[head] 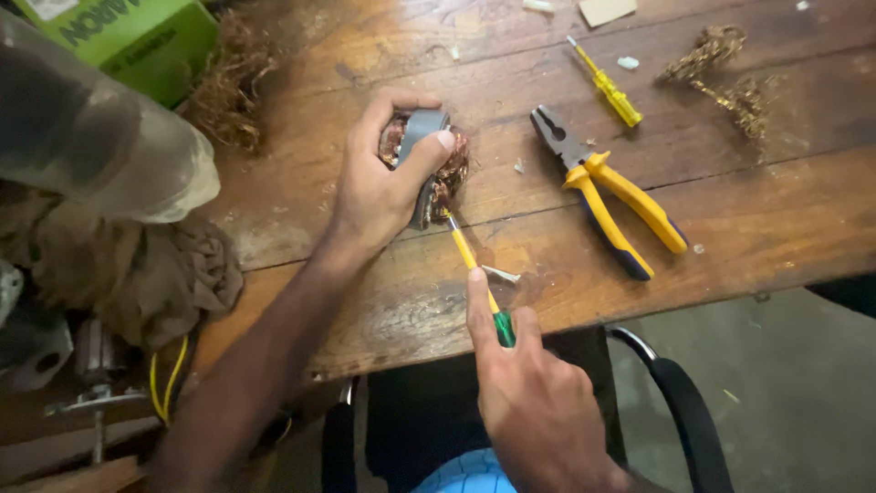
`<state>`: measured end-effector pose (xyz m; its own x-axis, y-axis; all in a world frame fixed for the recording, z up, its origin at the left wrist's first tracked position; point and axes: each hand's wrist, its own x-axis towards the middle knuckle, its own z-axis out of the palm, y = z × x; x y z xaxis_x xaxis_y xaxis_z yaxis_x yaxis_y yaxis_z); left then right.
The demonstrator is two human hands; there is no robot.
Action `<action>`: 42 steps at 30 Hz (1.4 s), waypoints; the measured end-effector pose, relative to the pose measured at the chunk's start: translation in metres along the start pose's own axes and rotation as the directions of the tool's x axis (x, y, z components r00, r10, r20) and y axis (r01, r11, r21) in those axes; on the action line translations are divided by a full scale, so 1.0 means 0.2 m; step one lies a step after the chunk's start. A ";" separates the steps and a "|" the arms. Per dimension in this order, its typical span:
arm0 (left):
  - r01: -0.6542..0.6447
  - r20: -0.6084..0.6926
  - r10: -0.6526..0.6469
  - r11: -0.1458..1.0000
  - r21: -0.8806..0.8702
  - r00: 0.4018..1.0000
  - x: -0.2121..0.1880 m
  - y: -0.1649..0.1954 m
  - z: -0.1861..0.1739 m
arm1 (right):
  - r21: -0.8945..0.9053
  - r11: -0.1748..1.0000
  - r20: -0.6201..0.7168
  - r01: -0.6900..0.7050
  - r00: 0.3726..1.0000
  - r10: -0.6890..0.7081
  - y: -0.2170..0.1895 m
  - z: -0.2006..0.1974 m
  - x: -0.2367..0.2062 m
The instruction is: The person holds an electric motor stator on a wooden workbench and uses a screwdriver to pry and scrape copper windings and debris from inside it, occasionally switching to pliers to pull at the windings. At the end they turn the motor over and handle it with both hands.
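Observation:
My left hand (379, 187) grips a small motor stator (429, 155), a grey metal ring with copper windings bulging out of it, held down on the wooden workbench (730, 228). My right hand (529, 383) holds a screwdriver (474, 269) with a yellow shaft and green handle, index finger laid along it. The screwdriver's tip touches the lower edge of the copper windings.
Pliers (607, 192) with yellow and blue handles lie to the right of the stator. A small yellow screwdriver (607, 87) lies beyond them. Tangled copper wire (725, 68) sits at the far right, more wire (233, 82) by a green box (137, 36). Cloth (164, 274) covers the left.

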<state>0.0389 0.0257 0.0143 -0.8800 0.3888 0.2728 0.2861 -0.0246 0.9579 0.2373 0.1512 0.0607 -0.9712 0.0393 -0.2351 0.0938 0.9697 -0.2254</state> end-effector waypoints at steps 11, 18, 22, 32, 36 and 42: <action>0.032 -0.171 -0.015 0.995 0.095 0.985 -0.04 0.04 0.07 | 0.079 0.997 -0.135 -0.004 0.991 0.014 -0.03 0.09 0.00; -0.012 -0.188 0.002 0.999 -0.051 0.982 -0.09 0.05 0.12 | 0.404 0.887 -0.394 0.222 0.918 -0.050 0.04 0.09 -0.03; -0.011 -0.110 -0.006 0.988 -0.154 0.994 -0.09 0.05 0.11 | 0.929 -0.113 0.359 -0.352 0.932 0.046 0.09 0.07 -0.02; 0.073 0.062 -0.059 0.963 -0.261 0.996 0.02 0.03 0.03 | 0.499 -0.692 0.451 -0.521 0.838 -0.306 0.12 0.01 0.05; 0.086 -0.030 -0.095 0.973 -0.215 0.995 0.02 0.03 0.05 | 0.551 -0.640 0.536 -0.536 0.815 -0.220 0.09 0.00 0.08; 0.067 -0.115 -0.073 0.996 -0.050 0.991 0.01 0.04 0.07 | 0.601 -0.609 0.565 -0.517 0.814 -0.134 0.04 0.00 0.10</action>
<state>0.0448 0.0388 0.0218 -0.9362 0.2811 0.2111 0.2071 -0.0442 0.9773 0.2189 0.1603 0.0534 -0.6795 -0.2345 -0.6952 0.5770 -0.7561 -0.3089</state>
